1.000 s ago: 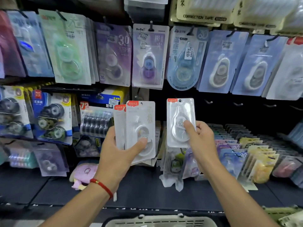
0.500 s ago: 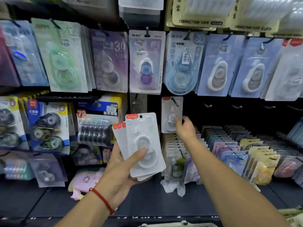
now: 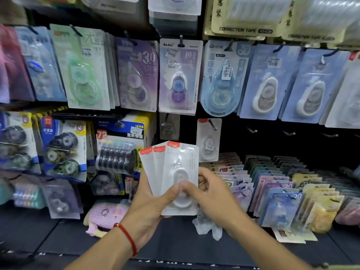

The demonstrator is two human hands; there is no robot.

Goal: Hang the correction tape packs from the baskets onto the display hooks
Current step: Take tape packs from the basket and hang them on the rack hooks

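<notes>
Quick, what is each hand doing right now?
Left hand: grips a fan of white correction tape packs with red corner labels.
Right hand: fingers pinch the front pack of that fan.

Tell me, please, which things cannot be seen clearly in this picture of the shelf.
- Head view: the back packs of the fanned white stack are covered by the front pack.
- How many packs hang on the hook behind the hung white pack is hidden.
- The right hand hides its fingertips behind the stack.
- Small label print is blurred.
- No basket shows in the picture.
</notes>
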